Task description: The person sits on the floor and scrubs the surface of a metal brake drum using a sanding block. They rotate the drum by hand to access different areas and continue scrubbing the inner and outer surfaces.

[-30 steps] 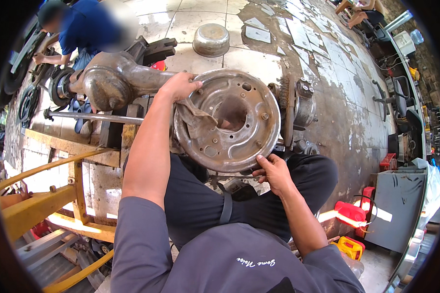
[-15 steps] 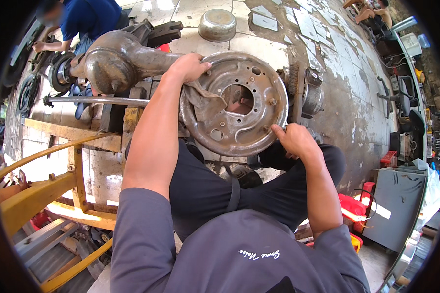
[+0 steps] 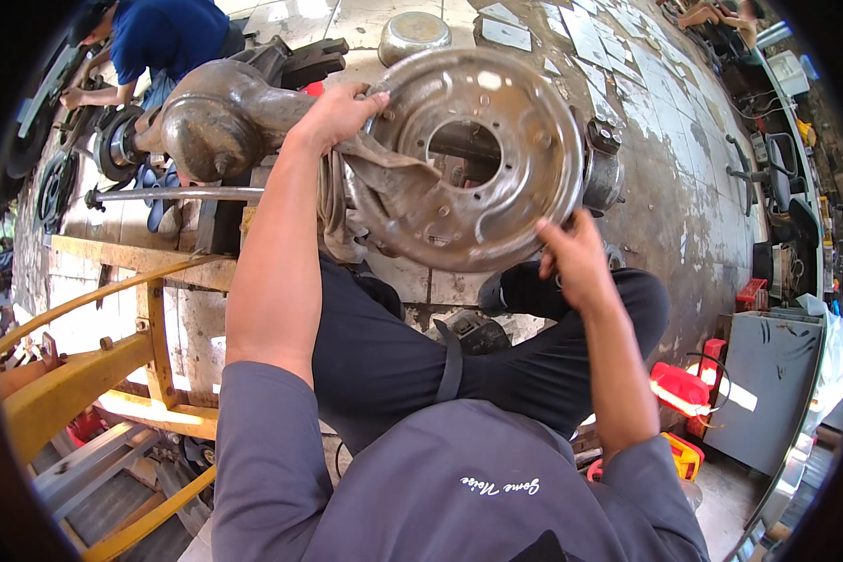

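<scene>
A round, rusty-brown brake backing plate (image 3: 525,192), with a big center hole and smaller holes, is held up in front of me and smeared by motion. My left hand (image 3: 335,114) grips its upper left rim, thumb in front. Beneath that hand a brown rag (image 3: 393,173) lies across the plate's face, and more of it hangs at the left edge. At the lower right rim is my right hand (image 3: 574,258), its index finger and thumb on the edge; its lower fingers curl inward. Left of the plate rests a greasy axle housing (image 3: 217,122) with a bulging middle.
A metal drum (image 3: 414,36) sits on the tiled floor beyond the plate. Cylindrical metal part (image 3: 604,173) stands to its right. A yellow frame (image 3: 80,375) fills the left side. Grey cabinet (image 3: 768,384) stands at right. A person in blue (image 3: 169,42) works at far left.
The plate has shifted right and away from me and its face has turned. Both hands moved with it, the left one slightly left and away. More of the rag shows at the plate's left edge.
</scene>
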### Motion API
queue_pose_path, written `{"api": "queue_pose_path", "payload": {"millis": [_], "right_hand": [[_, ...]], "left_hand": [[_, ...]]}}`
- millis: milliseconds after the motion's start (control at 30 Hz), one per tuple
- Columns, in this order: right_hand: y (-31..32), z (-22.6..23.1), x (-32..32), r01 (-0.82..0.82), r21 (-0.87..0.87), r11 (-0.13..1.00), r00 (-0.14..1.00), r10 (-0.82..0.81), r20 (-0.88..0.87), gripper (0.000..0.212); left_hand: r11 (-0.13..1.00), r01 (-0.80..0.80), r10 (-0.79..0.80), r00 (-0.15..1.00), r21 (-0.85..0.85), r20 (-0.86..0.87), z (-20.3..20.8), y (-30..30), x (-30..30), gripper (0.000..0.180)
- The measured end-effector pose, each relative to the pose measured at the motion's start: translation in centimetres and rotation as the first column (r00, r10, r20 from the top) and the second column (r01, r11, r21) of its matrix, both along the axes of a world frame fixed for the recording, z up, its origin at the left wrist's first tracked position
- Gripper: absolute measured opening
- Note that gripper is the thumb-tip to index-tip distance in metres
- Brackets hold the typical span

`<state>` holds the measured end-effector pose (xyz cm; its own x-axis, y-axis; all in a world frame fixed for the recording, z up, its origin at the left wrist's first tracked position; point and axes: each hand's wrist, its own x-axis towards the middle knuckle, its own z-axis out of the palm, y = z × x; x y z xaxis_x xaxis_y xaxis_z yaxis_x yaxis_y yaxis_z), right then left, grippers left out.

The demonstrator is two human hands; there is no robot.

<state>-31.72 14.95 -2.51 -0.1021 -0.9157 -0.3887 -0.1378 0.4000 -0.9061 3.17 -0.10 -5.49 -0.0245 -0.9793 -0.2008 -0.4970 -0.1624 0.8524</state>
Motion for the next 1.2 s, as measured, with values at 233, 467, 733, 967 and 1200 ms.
{"api": "queue_pose_path", "payload": {"millis": [233,467,733,967,1200], "right_hand": [[-14.2,-0.9,-5.8,-0.1,0.092,0.991,0.916,0.128,-0.38,0.052],[-16.0,3.2,-2.2,-0.337,0.138,0.931,0.626,0.331,-0.706,0.043],[-15.9,2.2,-1.1,-0.414,0.148,0.898,0.474,0.352,-0.807,0.051],[-8.6,9.7,1.8,-0.684,0.0,0.729,0.528,0.495,-0.69,0.027],[0.3,-7.5,4.0,-0.772,0.632,0.072,-0.183,0.927,-0.328,0.036]], "left_hand": [[0.989,-0.035,0.011,0.986,0.143,0.167,-1.1,0.8,-1.3,0.069],[0.937,-0.029,-0.072,0.959,0.349,0.275,-1.4,4.0,-0.1,0.071],[0.903,0.02,-0.197,0.907,0.429,0.372,0.7,6.0,0.8,0.066],[0.871,0.02,-0.307,0.802,0.492,0.512,2.6,8.3,1.6,0.063],[0.853,0.043,-0.423,0.641,0.521,0.64,3.8,6.2,0.7,0.06]]}}
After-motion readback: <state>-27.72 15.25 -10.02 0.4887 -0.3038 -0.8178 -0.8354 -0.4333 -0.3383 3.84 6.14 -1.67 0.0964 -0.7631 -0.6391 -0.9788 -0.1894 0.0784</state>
